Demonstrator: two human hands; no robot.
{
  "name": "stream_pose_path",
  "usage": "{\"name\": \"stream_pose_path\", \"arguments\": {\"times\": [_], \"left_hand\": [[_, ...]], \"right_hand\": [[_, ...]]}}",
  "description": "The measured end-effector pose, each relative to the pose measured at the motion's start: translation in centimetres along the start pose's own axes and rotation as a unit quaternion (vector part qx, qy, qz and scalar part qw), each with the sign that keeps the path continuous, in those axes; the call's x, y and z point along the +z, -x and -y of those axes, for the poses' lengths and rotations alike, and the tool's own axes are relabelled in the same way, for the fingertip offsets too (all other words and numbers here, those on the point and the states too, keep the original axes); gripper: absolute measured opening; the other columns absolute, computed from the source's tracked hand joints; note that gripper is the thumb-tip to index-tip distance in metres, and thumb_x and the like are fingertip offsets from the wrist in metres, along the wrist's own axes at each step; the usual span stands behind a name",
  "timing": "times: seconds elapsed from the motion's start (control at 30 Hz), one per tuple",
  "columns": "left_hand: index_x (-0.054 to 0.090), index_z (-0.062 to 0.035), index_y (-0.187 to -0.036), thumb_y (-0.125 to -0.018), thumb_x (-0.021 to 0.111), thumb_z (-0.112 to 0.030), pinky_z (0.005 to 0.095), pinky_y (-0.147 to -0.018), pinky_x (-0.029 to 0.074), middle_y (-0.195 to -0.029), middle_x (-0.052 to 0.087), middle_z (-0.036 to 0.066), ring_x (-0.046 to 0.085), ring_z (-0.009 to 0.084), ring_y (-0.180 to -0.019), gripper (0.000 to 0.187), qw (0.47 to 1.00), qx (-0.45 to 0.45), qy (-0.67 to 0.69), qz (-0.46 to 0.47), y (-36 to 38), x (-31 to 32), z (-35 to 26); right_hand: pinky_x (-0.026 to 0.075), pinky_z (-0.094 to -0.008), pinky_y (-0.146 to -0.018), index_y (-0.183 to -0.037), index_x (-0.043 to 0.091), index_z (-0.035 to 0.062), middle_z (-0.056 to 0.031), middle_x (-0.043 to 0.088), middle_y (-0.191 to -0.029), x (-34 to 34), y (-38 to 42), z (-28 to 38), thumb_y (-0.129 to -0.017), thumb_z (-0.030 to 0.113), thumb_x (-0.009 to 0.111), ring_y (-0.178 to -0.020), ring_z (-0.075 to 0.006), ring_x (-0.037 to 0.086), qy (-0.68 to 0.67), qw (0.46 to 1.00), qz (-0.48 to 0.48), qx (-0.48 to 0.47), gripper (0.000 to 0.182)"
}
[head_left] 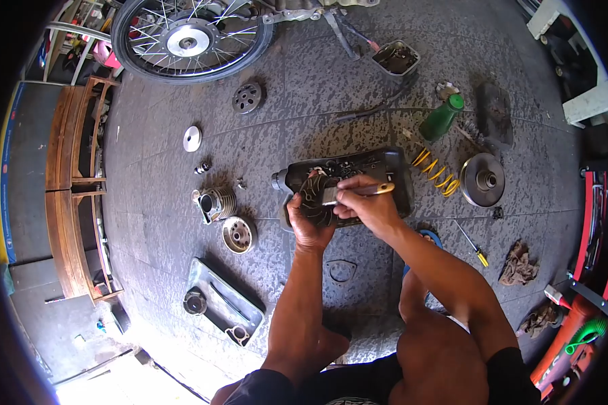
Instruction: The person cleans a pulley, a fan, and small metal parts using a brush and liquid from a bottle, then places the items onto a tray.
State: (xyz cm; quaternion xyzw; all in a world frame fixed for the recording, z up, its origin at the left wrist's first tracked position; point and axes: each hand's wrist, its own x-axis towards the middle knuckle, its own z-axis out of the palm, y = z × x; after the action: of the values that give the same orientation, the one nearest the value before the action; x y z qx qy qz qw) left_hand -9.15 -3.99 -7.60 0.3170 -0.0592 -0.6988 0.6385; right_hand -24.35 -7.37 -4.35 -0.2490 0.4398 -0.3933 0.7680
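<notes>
My left hand [309, 226] is closed around a dark, round, finned engine part [311, 196], perhaps a cylinder head. In my right hand [365, 202] is a paintbrush [378, 190] with a wooden handle; its bristles touch the engine part. Both hands are over a black pan [400, 172] cut from a plastic jerrycan, with a cap at its left end. Small dark metal parts [358, 164] lie in the pan. A thin metal gasket [341, 271] lies on the floor just below it.
Left of the pan are a finned cylinder [216, 204] and a round metal bell [239, 235]. A tray [226, 287] holds more parts. To the right are a green bottle [442, 117], a yellow spring [437, 173], a pulley [482, 179] and a screwdriver [471, 244]. A spoked wheel [189, 42] stands behind.
</notes>
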Motion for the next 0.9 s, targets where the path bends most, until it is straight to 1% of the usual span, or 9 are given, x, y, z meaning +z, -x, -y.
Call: {"name": "stream_pose_path", "arguments": {"times": [0.1, 0.2, 0.23, 0.5, 0.6, 0.67, 0.73, 0.87, 0.9], "left_hand": [[0.051, -0.0127, -0.142, -0.083, 0.057, -0.055, 0.0466, -0.105, 0.044, -0.133, 0.061, 0.011, 0.058, 0.0292, -0.12, 0.073, 1.0, -0.011, -0.012, 0.007, 0.4, 0.8, -0.6], [0.052, -0.0126, -0.142, -0.082, 0.058, -0.054, 0.0461, -0.105, 0.044, -0.134, 0.061, 0.01, 0.058, 0.0284, -0.121, 0.073, 0.999, -0.025, -0.024, 0.01, 0.5, 0.7, -0.6], [0.052, -0.0126, -0.142, -0.082, 0.059, -0.053, 0.0459, -0.105, 0.044, -0.134, 0.06, 0.01, 0.058, 0.0282, -0.121, 0.073, 1.0, -0.018, -0.022, 0.002, 0.4, 0.2, -0.5], [0.052, -0.0108, -0.14, -0.082, 0.058, -0.049, 0.044, -0.103, 0.046, -0.13, 0.062, 0.012, 0.06, 0.029, -0.117, 0.07, 0.999, -0.017, -0.035, 0.004, 0.6, 0.6, -0.8], [0.048, -0.0116, -0.143, -0.08, 0.061, -0.057, 0.0477, -0.104, 0.046, -0.134, 0.06, 0.016, 0.059, 0.0327, -0.12, 0.079, 1.0, -0.009, -0.004, 0.0, 0.3, 0.2, -1.2], [0.048, -0.0123, -0.144, -0.079, 0.063, -0.058, 0.0504, -0.104, 0.046, -0.134, 0.059, 0.018, 0.058, 0.0357, -0.121, 0.08, 1.0, 0.003, -0.019, 0.006, 0.2, -0.3, -1.5], [0.048, -0.0128, -0.144, -0.079, 0.063, -0.058, 0.0515, -0.104, 0.046, -0.134, 0.059, 0.019, 0.058, 0.0371, -0.12, 0.08, 1.0, -0.002, 0.003, 0.014, 0.3, -0.4, -1.7], [0.048, -0.0111, -0.143, -0.081, 0.061, -0.054, 0.0486, -0.103, 0.046, -0.134, 0.059, 0.018, 0.058, 0.0337, -0.121, 0.077, 1.0, 0.005, 0.005, -0.002, 0.2, -0.2, -0.9], [0.049, -0.0096, -0.143, -0.082, 0.059, -0.051, 0.0461, -0.104, 0.046, -0.134, 0.059, 0.017, 0.058, 0.032, -0.121, 0.075, 1.0, 0.016, -0.002, -0.003, 0.2, 0.0, -0.5]], "right_hand": [[0.057, -0.0275, -0.064, -0.102, 0.065, 0.0004, -0.0111, 0.072, -0.084, -1.5, -2.0, -0.7, -0.09, 0.005, 0.066, -0.069, -0.014, 0.069, 0.136, 0.967, -0.114, -0.181, 0.013], [0.057, -0.0282, -0.065, -0.101, 0.065, 0.0002, -0.0112, 0.072, -0.084, -1.1, -1.0, -1.1, -0.09, 0.005, 0.066, -0.07, -0.0135, 0.068, 0.182, 0.944, -0.01, -0.273, 0.012], [0.057, -0.0282, -0.065, -0.099, 0.065, -0.0006, -0.0114, 0.072, -0.085, -0.3, 0.3, 0.8, -0.09, 0.004, 0.065, -0.071, -0.0136, 0.069, 0.125, 0.982, 0.048, -0.131, 0.01], [0.058, -0.0279, -0.06, -0.102, 0.065, -0.0017, -0.012, 0.072, -0.086, -0.6, -0.2, 0.9, -0.089, 0.004, 0.067, -0.069, -0.0161, 0.07, 0.124, 0.985, 0.102, -0.062, 0.015], [0.057, -0.0311, -0.06, -0.102, 0.065, -0.0004, -0.012, 0.073, -0.084, -1.9, -1.0, 0.2, -0.088, 0.007, 0.069, -0.07, -0.0165, 0.071, 0.155, 0.983, -0.005, -0.102, 0.016], [0.056, -0.0385, -0.063, -0.095, 0.067, 0.0045, -0.0176, 0.071, -0.08, -3.9, -1.7, -1.2, -0.082, 0.01, 0.072, -0.072, -0.0325, 0.072, 0.416, 0.868, -0.102, -0.252, 0.015], [0.056, -0.0374, -0.063, -0.096, 0.066, 0.0027, -0.014, 0.071, -0.078, -4.7, -1.0, -1.4, -0.081, 0.009, 0.074, -0.07, -0.0231, 0.072, 0.624, 0.753, -0.099, -0.183, 0.018], [0.058, -0.0349, -0.062, -0.098, 0.065, 0.0014, -0.0141, 0.072, -0.081, -3.5, -1.2, -1.8, -0.086, 0.009, 0.072, -0.07, -0.0221, 0.073, 0.522, 0.82, -0.087, -0.217, 0.016], [0.059, -0.0337, -0.062, -0.099, 0.064, 0.0006, -0.0141, 0.072, -0.083, -2.4, -1.2, -1.7, -0.088, 0.009, 0.07, -0.07, -0.0217, 0.073, 0.295, 0.944, -0.068, -0.131, 0.015]]}}
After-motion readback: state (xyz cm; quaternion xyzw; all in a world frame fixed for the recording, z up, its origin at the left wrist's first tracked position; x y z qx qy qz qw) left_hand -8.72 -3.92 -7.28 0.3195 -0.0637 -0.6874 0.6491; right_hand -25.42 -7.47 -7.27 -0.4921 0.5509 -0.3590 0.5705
